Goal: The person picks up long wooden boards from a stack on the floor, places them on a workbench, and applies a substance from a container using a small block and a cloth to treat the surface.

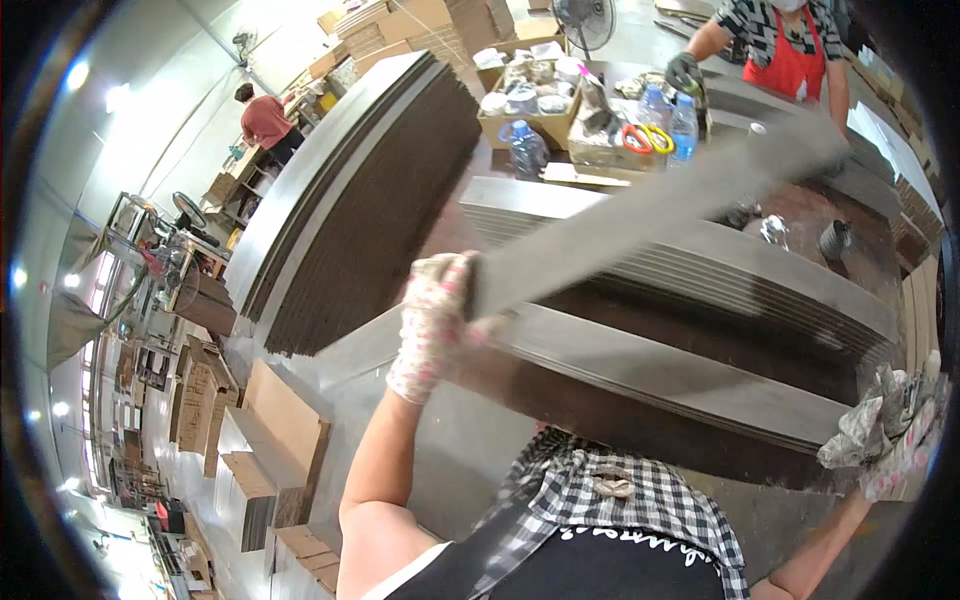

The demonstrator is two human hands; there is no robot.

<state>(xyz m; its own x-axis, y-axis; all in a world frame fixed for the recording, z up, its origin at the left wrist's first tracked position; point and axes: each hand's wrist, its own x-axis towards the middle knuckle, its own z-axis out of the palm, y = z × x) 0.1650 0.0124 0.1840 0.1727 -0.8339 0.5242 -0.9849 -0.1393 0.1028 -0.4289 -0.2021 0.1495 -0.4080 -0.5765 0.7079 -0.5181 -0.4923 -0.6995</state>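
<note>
A long flat grey plank [640,205], smeared by motion, slants across the table from lower left to upper right. My left hand [430,315], in a white flowered glove, grips its near left end. At the far right, my right hand [908,455], in a similar glove, holds a crumpled grey-white rag [862,432] by the end of the front stack of planks [660,365]. Behind that lies another stack of grey planks [790,280], partly hidden under the raised plank. The fingers of my right hand are partly covered by the rag.
A tall stack of planks [375,210] stands at the left. Farther back are a cardboard box [540,125] of supplies, a blue jug [525,150], scissors [640,138] and plastic bottles [684,130]. Across the table stands a person in a red apron [790,60]; another [268,122] works far left.
</note>
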